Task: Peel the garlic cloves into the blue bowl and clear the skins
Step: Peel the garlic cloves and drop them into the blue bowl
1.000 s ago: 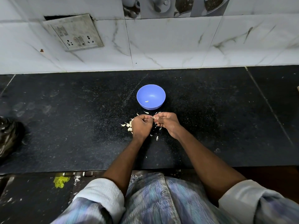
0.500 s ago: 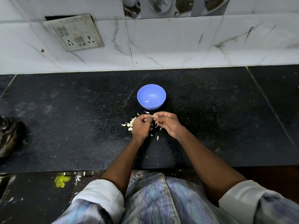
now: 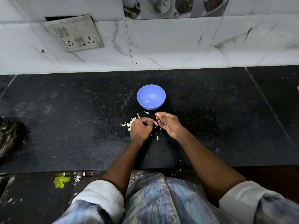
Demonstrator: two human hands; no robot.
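While curled, right hand (image 3: 168,124) pinching clove (image 3: 158,113).

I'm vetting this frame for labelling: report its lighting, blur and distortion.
Head view: dim, even light, no hard glare on the black counter; wide-angle bending curves the wall tiles and tilts the socket plate; the blue bowl and both hands, left and right, are fairly sharp; the sleeves at the bottom edge are smeared.

We count one blue bowl (image 3: 151,97) with one small pale piece (image 3: 146,101) inside, two hands, the left hand (image 3: 141,128) and right hand (image 3: 168,123), and many scattered skins (image 3: 130,122), too small to number.
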